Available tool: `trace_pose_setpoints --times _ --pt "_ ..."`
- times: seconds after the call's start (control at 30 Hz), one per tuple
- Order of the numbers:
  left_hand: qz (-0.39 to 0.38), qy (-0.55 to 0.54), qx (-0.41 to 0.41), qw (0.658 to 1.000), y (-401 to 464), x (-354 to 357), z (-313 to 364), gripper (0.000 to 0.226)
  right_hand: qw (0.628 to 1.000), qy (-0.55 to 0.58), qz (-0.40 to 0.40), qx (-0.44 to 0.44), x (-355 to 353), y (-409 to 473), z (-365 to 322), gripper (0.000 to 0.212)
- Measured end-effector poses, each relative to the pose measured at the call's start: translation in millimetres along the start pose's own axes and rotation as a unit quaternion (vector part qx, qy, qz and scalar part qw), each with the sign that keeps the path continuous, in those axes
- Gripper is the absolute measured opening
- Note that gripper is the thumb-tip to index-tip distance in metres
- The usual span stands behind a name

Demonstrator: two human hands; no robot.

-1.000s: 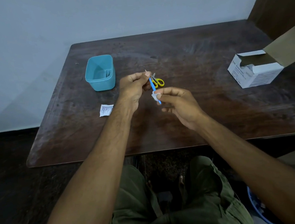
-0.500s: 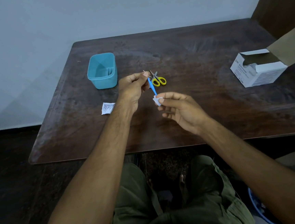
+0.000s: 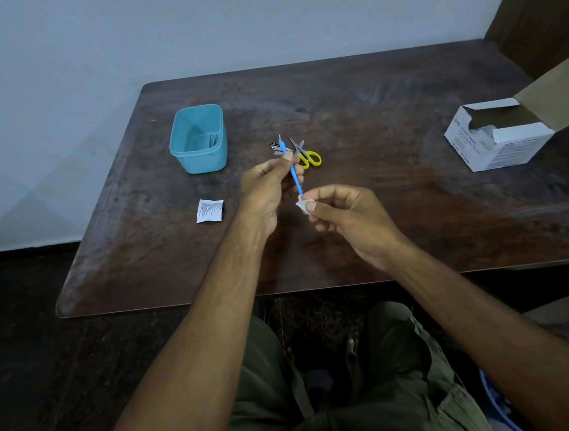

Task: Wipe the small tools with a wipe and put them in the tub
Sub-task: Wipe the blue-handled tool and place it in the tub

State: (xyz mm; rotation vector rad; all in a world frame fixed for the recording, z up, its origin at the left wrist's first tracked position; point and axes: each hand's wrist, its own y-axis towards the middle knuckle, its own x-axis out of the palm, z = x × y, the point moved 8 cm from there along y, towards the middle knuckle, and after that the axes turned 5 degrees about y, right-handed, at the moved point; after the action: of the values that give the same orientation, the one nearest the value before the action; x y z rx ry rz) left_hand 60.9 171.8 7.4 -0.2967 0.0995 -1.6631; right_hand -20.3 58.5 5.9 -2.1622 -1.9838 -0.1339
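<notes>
Since the earlier frame, our right hand (image 3: 349, 220), pinching the wipe (image 3: 302, 205), slid to the blue tool's (image 3: 295, 176) lower end at frame centre; left hand (image 3: 270, 189) pinches its upper part. Tub (image 3: 181, 152) sits upper left on the tabletop (image 3: 369, 104).

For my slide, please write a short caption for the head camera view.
Left hand holds a blue tool; right hand wipes its tip with a wipe, beside a blue tub.

The tool (image 3: 294, 173) I hold looks like smooth blue plastic; the wipe (image 3: 302, 205) is soft, matt white. The table (image 3: 396, 212) is dark wood, worn, with a dull sheen. The tub (image 3: 199, 138) is smooth teal plastic. The scissors (image 3: 306, 153) have metal blades and glossy yellow plastic handles. The box (image 3: 500, 141) is matt cardboard.
</notes>
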Motion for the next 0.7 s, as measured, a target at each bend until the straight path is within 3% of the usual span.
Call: trace_pose_setpoints --times 0.1,0.2,0.37,0.47,0.6,0.7 --pt "-0.004 0.000 -0.007 1.000 -0.7 -2.3 1.7 0.017 1.000 -0.027 -0.002 -0.013 -3.9 -2.0 -5.7 0.011" --pt "-0.010 -0.004 -0.019 1.000 -3.3 -1.3 -2.1 0.015 0.992 -0.083 0.052 -0.079 -15.3 8.7 -27.2 0.010" --pt "0.000 0.012 -0.028 1.000 -10.5 4.1 -9.6 0.014 0.924 -0.277 0.113 -0.237 -18.0 34.6 -68.3 0.017" --pt "-0.016 0.014 -0.029 0.999 -14.4 10.1 -11.3 0.015 0.871 -0.384 0.091 -0.293 -3.8 45.1 -77.1 0.021" --pt "-0.026 0.026 -0.026 0.999 -17.2 10.8 -11.4 0.016 0.817 -0.498 0.001 -0.289 18.8 51.3 -64.9 0.023" --pt "-0.026 0.039 -0.027 0.999 -17.2 6.9 -12.7 0.017 0.810 -0.516 -0.010 -0.279 18.4 53.3 -61.1 0.026"
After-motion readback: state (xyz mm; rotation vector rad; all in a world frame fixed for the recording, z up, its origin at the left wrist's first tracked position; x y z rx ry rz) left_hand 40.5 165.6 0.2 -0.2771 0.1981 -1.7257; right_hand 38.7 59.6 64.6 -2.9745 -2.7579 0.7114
